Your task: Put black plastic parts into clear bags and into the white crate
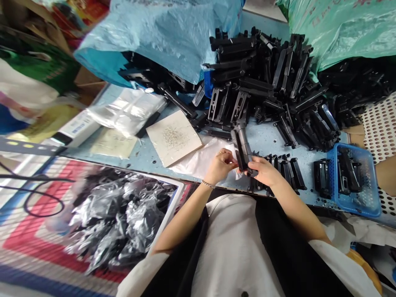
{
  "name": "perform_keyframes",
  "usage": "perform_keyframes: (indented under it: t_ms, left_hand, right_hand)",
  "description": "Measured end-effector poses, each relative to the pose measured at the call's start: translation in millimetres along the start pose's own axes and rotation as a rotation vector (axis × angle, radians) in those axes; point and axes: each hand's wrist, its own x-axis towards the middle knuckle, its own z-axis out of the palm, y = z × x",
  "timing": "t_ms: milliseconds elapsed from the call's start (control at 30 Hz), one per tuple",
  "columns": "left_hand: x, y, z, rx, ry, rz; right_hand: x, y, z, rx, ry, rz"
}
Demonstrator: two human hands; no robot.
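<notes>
Both my hands meet at the near edge of the blue table (145, 154). My right hand (262, 171) is wrapped round the lower end of a long black plastic part (241, 146) that points away from me. My left hand (220, 165) pinches the same part's left side, and a bit of clear plastic shows between my hands. A row of similar black parts (286, 169) lies just right of my hands. A big heap of black parts (272, 82) fills the far side of the table.
A blue basket (371, 202) with black parts stands at the right. A card with small metal bits (173, 138) and clear bags (130, 109) lie at the left. A box of bagged parts (123, 218) stands on the floor. Blue (167, 33) and green (340, 29) plastic sacks lie behind.
</notes>
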Motion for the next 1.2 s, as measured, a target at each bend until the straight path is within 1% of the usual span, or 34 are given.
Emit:
perform_keyframes:
  t_ms: [67,167,233,267,333,400,467,500,600,633,700,733,800,833,867,900,933,1000,1067,1133,1200]
  left_hand:
    - [-5.6,1.8,-2.4,-0.063,0.024,0.027]
    - [-14.0,5.9,-10.1,-0.171,0.134,0.071]
    - [-18.4,9.5,-12.6,-0.096,0.176,0.170]
    - [-19.7,11.3,-12.2,0.007,0.163,0.236]
    - [-19.8,14.2,-8.0,0.263,0.079,0.344]
    - [-16.5,15.8,-1.5,0.417,-0.021,0.368]
    - [-10.8,16.3,5.2,0.419,-0.074,0.326]
    - [-7.8,16.4,8.4,0.398,-0.075,0.301]
    - [-0.9,17.8,18.2,0.390,0.026,0.289]
    - [0.3,18.7,21.9,0.411,0.061,0.306]
    - [1.9,20.8,30.5,0.451,0.076,0.349]
    - [2.8,21.6,35.3,0.455,0.055,0.374]
    - [5.5,21.3,45.1,0.418,0.006,0.426]
    - [7.3,20.1,49.6,0.385,-0.007,0.447]
    - [9.0,18.1,53.6,0.354,-0.015,0.461]
    - [10.3,15.6,56.8,0.333,-0.018,0.471]
    - [10.8,12.9,59.2,0.327,-0.017,0.473]
    - [7.6,8.1,61.2,0.366,-0.015,0.470]
    - [-1.5,6.4,60.8,0.438,-0.043,0.520]
    - [-13.9,8.9,59.5,0.499,-0.136,0.654]
    - [-25.3,14.7,58.3,0.522,-0.281,0.803]
  right_hand:
    - [7.5,0.1,1.5,0.014,0.001,-0.003]
    - [7.6,-3.2,-3.1,0.081,0.131,-0.092]
    - [2.2,-6.0,-7.2,0.126,0.205,-0.125]
    - [-1.1,-7.0,-8.7,0.139,0.224,-0.127]
    - [-7.4,-8.0,-10.7,0.147,0.245,-0.137]
    - [-12.8,-8.5,-12.1,0.145,0.265,-0.165]
    - [-18.9,-9.8,-13.4,0.130,0.285,-0.194]
    - [-23.3,-11.0,-13.6,0.112,0.300,-0.205]
    - [-46.1,-15.3,-9.4,0.034,0.348,-0.246]
    - [-57.2,-15.7,-5.8,0.019,0.344,-0.253]
    - [-82.0,-12.2,4.5,0.039,0.262,-0.209]
    - [-94.2,-7.7,10.5,0.073,0.185,-0.139]
    - [-113.4,6.1,21.7,0.168,0.035,0.051]
    - [-119.4,14.3,25.8,0.219,-0.007,0.138]
    - [-122.7,22.3,28.4,0.267,-0.016,0.199]
    - [-123.6,29.4,29.3,0.313,0.008,0.224]
    - [-122.3,34.9,28.4,0.353,0.050,0.219]
    - [-115.0,40.3,22.0,0.397,0.138,0.159]
    - [-103.6,39.1,12.3,0.380,0.209,0.086]
    - [-90.0,34.6,3.2,0.285,0.330,-0.025]
    - [-76.8,30.0,-1.6,0.083,0.495,-0.156]
